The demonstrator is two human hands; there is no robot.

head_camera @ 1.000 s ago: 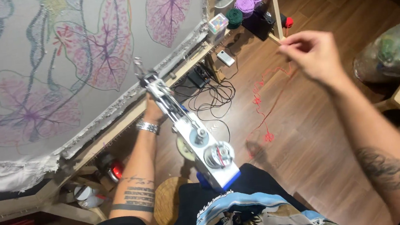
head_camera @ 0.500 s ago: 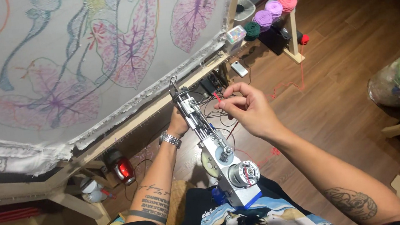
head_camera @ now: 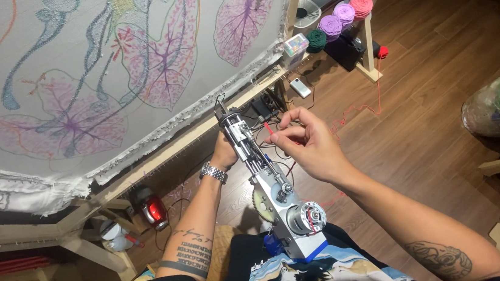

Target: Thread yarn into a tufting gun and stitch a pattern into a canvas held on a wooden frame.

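Wooden floorboards (head_camera: pixel 442 110) are running under a slanted frame where one stretched cloth (head_camera: pixel 102 69), drawn with purple and pink leaves, is filling the upper left. One tufting gun (head_camera: pixel 270 187), metal with a blue base, is pointing up toward the cloth's lower edge. The left hand (head_camera: pixel 225 152) is gripping it from behind, its fingers closed round the body just below the needle end, a watch showing on the wrist. The right hand (head_camera: pixel 311 144) is hovering just beside the gun's barrel, thumb and forefinger pinching one strand of red yarn (head_camera: pixel 269 128), the remaining fingers loosely curled. Four yarn cones (head_camera: pixel 342 18), dark green, two purple and pink, are sitting on a wooden stand at the top right, with one red ball on the floor near them. Compared with half a second earlier, the right hand is sitting slightly lower and further right of the barrel, and the view is tilting a little.
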